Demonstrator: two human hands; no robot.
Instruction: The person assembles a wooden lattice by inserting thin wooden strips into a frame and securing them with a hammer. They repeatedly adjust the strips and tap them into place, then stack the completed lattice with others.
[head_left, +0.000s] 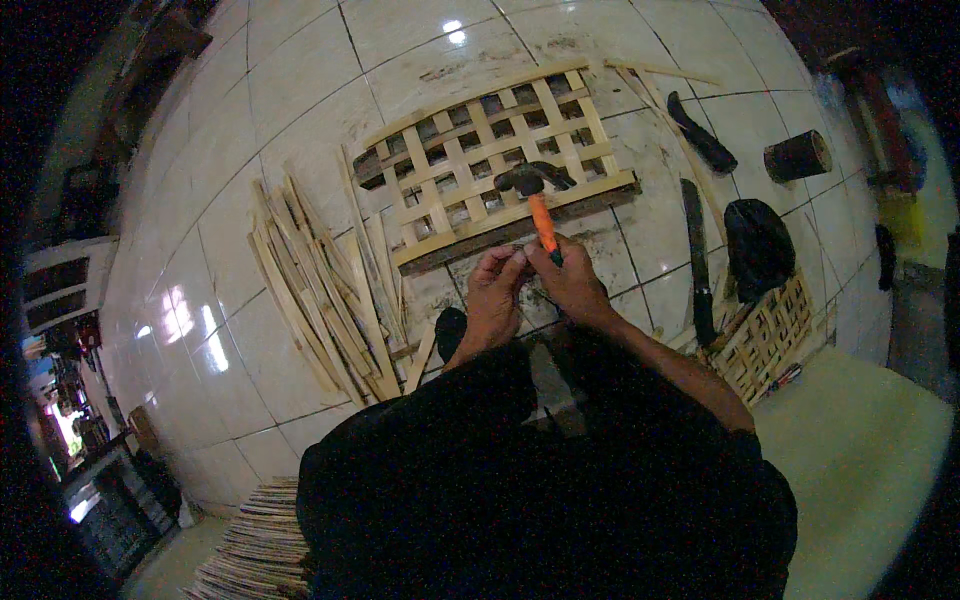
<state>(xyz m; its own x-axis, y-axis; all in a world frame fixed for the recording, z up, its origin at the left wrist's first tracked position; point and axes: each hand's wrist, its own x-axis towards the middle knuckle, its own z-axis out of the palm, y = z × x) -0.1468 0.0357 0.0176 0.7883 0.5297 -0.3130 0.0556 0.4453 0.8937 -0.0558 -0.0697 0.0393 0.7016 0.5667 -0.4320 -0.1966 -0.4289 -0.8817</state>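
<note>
My right hand [578,288] grips an orange-handled claw hammer [541,214]; my left [493,298] is pinched, on what I can't tell. Ahead on the tiled floor [300,130], the lattice panel [487,152] looks woven, edge strips laid; their fastening is unclear. Loose strips [310,290] remain leftward.

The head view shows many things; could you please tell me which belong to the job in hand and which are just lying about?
Apparently in the job:
hammer, in the right hand
lattice panel
loose strips, likely

Apparently lying about:
dark cylinder
black bundle
long dark blade
</note>
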